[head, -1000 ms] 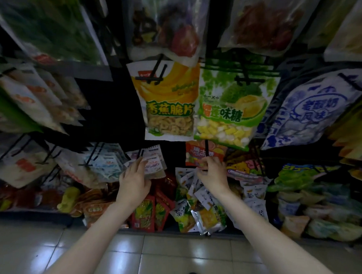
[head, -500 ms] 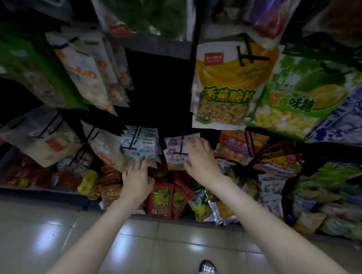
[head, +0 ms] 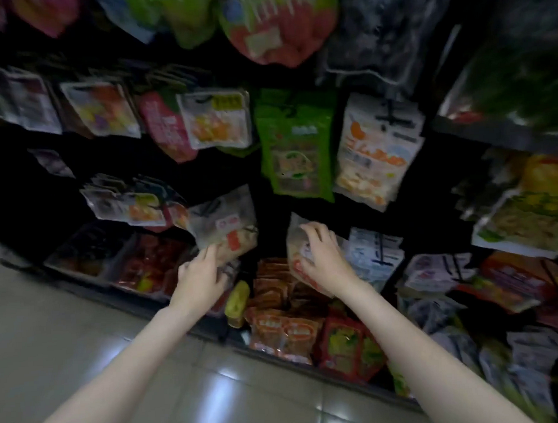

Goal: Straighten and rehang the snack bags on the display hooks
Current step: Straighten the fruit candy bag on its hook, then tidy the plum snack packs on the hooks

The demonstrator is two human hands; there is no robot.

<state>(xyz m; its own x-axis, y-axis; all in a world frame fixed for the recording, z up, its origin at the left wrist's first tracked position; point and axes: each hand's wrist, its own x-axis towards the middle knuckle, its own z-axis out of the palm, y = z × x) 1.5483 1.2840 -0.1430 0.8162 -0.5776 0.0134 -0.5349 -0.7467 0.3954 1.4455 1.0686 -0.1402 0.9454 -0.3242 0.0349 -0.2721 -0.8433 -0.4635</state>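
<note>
Both hands are low on the rack — the left hand fingers the bottom edge of a clear snack bag, the right hand curls round another clear bag. Red packets crowd the shelf beneath. Since a moment ago, both hands have shifted left from the small white packets.

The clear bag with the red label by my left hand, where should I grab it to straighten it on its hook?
Pinch the clear bag at its lower edge, coming from below, where your left hand already touches it. It hangs tilted from the top, so the free bottom can likely swing it square. The frame is blurred, so its hook is hard to see.
</note>
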